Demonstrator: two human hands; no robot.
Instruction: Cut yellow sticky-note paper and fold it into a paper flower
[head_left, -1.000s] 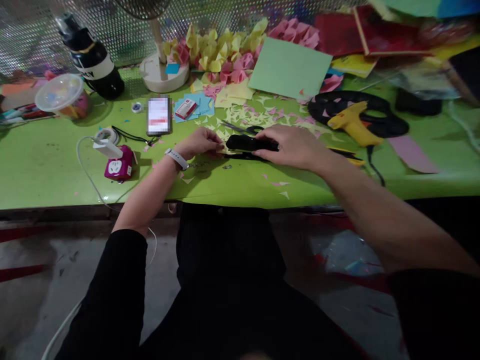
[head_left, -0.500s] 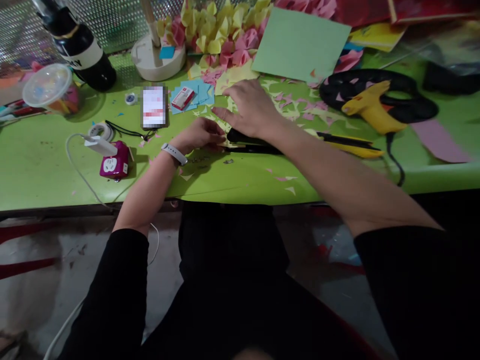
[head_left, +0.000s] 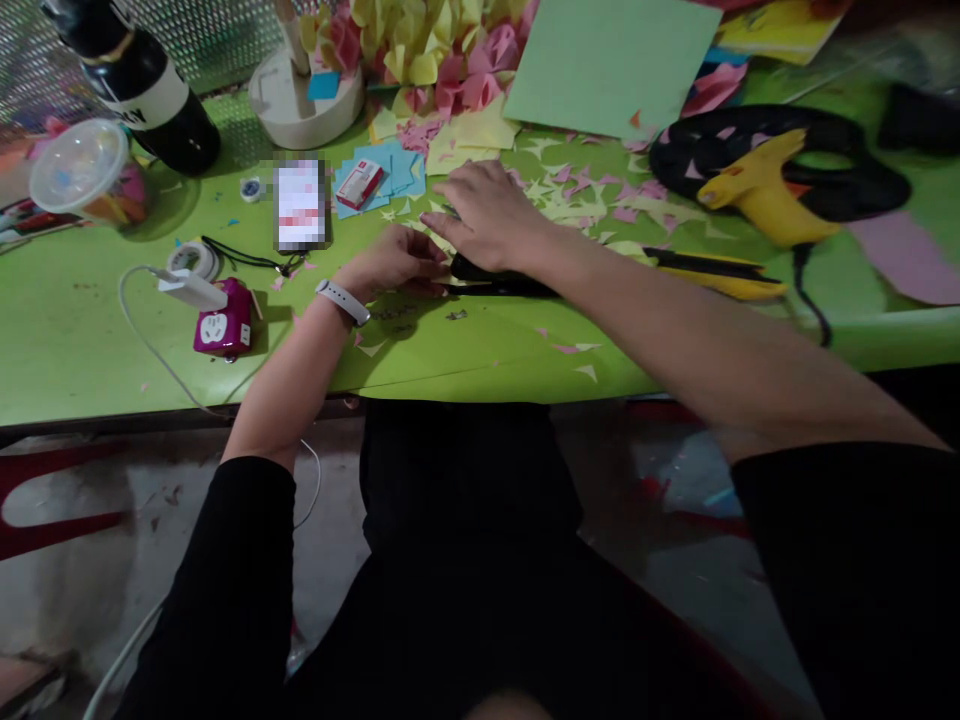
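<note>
A black stapler [head_left: 517, 286] lies on the green table, its front end pointing left. My right hand [head_left: 491, 215] rests palm-down on its top, fingers stretched forward and thumb apart; it covers much of the stapler. At the stapler's front end, my left hand [head_left: 397, 262] has thumb and fingers pinched on a small yellow paper piece, mostly hidden by the fingers. My left wrist wears a pale band. Small loose staples [head_left: 456, 315] lie on the table just in front. Beyond my left hand, a red-and-white small box [head_left: 360, 184] sits on blue paper squares [head_left: 405, 170].
Yellow and pink paper scraps [head_left: 562, 190] litter the table beyond my hands. To the right are yellow-handled scissors [head_left: 712, 275] and a yellow glue gun [head_left: 772, 190]. Left lie a phone [head_left: 300, 205], tape roll [head_left: 193, 260] and a corded purple power adapter [head_left: 225, 320].
The stapler's upper arm sits lower against its base under my right hand. My left hand keeps its pinch at the front end. The camera view has shifted slightly.
</note>
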